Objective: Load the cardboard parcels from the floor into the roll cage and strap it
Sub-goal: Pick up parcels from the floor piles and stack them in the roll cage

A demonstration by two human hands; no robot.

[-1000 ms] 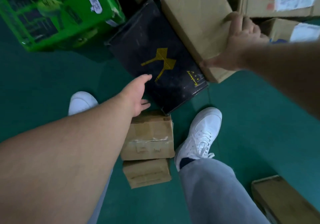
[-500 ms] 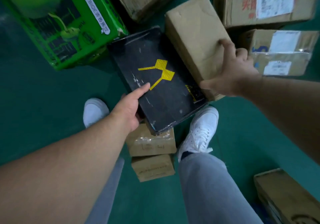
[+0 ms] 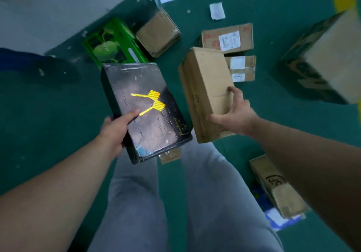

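Two parcels in hand, both clear of the floor (image 3: 48,115).

- Left hand (image 3: 115,128): grasps the black parcel (image 3: 148,115) at its near left edge, thumb flat on the top face, fingers hidden underneath. The parcel is held up nearer the camera than the green box (image 3: 113,45), its far edge overlapping that box.
- Right hand (image 3: 236,115): clamps the near end of the brown parcel (image 3: 205,87), thumb on one side, fingers over the top. It hangs well to the right of the green box.

On the floor, not yet loaded:
- the green box itself
- a plain brown carton (image 3: 158,33) touching its right side
- farther right, a labelled carton (image 3: 227,38) and a smaller labelled one (image 3: 241,68)
- far right, a big blurred carton (image 3: 322,60)
- low right, a long carton (image 3: 277,185)
- a small carton (image 3: 170,156) peeping from under the black parcel

Roll cage and strap: not in view.

Judgement: early to mid loading. The two parcels need carrying to the cage, at least seven remain, and strapping is not yet begun.
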